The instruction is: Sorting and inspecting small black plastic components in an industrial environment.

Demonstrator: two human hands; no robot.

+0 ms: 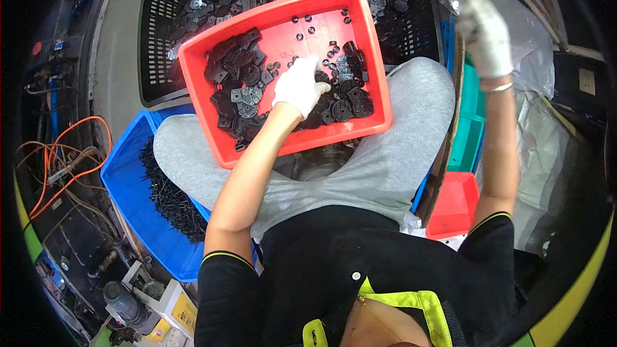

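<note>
A red plastic tray (283, 9) rests tilted across my knees. My left hand (299, 88), in a white glove, reaches into its middle with thumb and fingers apart. Flat black plastic parts (234, 64) are heaped on the tray's left side, and more black parts (344, 104) lie beside my thumb at the right. Several small black rings (311, 29) are scattered on the tray floor beyond my fingers. My right hand (485, 35), also gloved, is raised outside the tray at the far right. Motion smears its fingers, and I cannot make out whether it holds anything.
Black mesh crates (160, 45) full of black parts stand beyond the tray. A blue bin (138, 218) with thin black pieces is at my left. At my right are a green bin (468, 141), a small red tray (453, 205) and clear plastic sheeting (536, 154). Orange cable (96, 119) loops at far left.
</note>
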